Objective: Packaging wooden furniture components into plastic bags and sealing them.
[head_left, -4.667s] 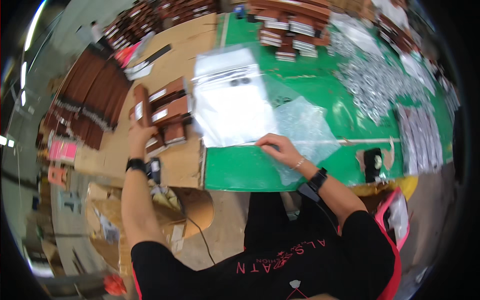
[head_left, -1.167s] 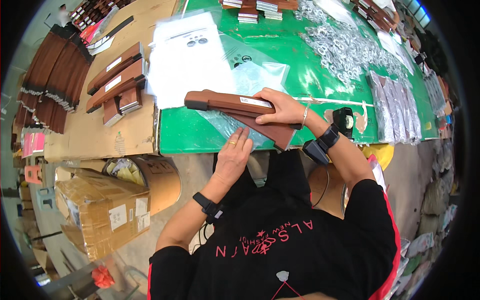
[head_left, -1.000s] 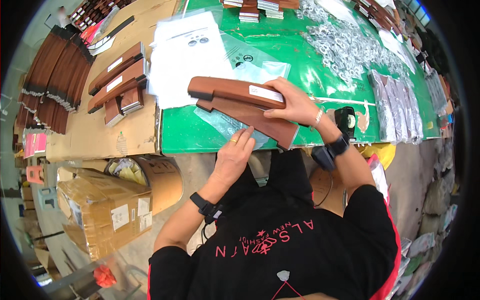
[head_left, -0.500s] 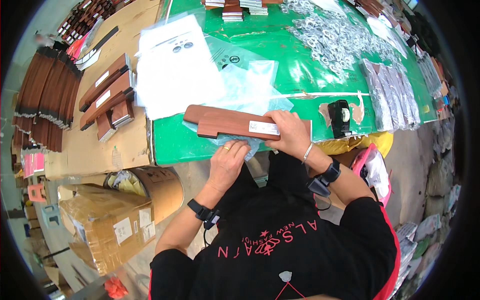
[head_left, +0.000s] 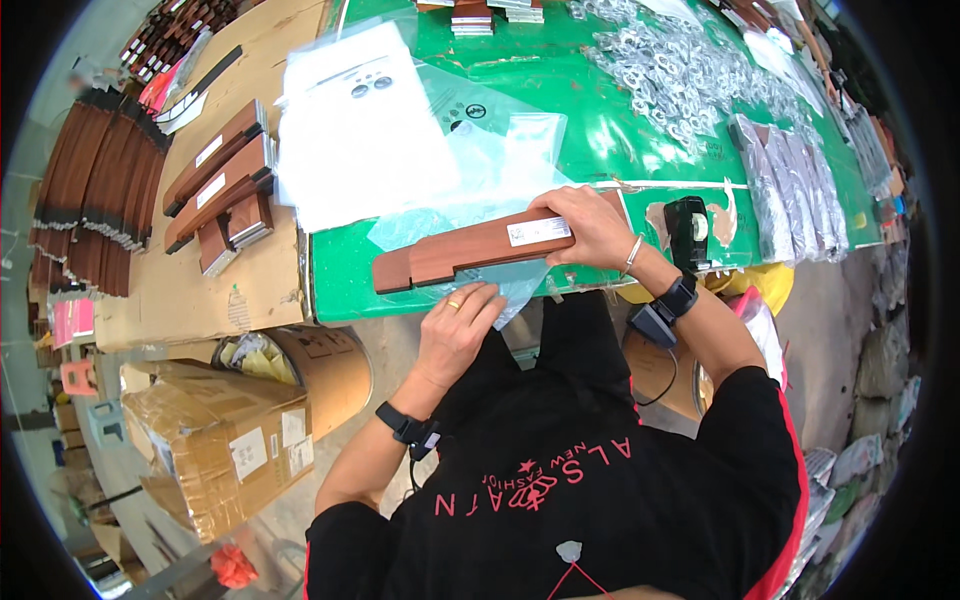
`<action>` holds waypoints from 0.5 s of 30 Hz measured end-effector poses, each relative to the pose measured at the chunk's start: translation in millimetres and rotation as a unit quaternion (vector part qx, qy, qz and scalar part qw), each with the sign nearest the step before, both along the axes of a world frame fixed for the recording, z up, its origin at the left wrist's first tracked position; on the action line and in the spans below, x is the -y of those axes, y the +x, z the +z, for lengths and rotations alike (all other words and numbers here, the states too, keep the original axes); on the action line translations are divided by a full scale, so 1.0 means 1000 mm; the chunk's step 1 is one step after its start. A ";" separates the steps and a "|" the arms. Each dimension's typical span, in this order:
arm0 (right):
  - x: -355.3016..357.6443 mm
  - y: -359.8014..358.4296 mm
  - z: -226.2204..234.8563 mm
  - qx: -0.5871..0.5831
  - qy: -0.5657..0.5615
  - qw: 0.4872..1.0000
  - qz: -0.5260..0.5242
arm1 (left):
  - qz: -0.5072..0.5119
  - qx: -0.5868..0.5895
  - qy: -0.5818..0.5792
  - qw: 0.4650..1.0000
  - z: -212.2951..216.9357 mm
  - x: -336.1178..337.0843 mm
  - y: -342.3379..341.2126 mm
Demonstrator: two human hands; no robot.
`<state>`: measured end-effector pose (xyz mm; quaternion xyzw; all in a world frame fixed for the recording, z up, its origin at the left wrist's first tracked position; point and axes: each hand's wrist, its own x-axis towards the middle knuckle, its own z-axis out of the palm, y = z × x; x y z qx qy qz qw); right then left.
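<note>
Brown wood-grain bars point(head_left: 440, 258), apparently two laid one against the other, are over the near edge of the green-topped desk point(head_left: 345, 285), in front of the person's body. Their long axis runs crosswise and slanted: the left end lies closer to the body, the right end farther away. The right hand point(head_left: 595, 228) grips them near that far right end, thumb on the near side and fingers over the top, just beside a white label point(head_left: 538, 231). The bars stretch leftward from this grip, so their free left end points away from the right hand.

The left hand point(head_left: 460, 325) is on the body side of the bars, below their middle, its fingertips just beside the lower long edge. Its fingers are bunched at a thin bluish plastic bag point(head_left: 513, 290) that shows beneath the bars; whether they pinch the film or only touch it, I cannot tell. Of the two hands, the left is nearer the free end, though the right alone clearly holds the bars.

Beyond them lies a pile of clear bags point(head_left: 360, 140); to the right stands a black tape dispenser point(head_left: 688, 232).
</note>
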<state>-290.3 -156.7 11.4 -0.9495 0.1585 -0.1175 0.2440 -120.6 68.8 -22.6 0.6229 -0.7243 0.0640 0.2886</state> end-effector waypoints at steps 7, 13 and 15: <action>0.007 -0.004 0.031 0.112 0.140 0.980 -0.088 | 0.005 -0.051 -0.036 0.998 0.025 0.019 0.010; 0.008 -0.017 0.034 0.143 0.218 0.959 -0.113 | 0.075 -0.101 -0.029 0.992 0.031 0.074 0.036; 0.007 -0.017 0.036 0.142 0.240 0.953 -0.115 | 0.130 -0.162 0.192 0.959 0.015 0.086 0.050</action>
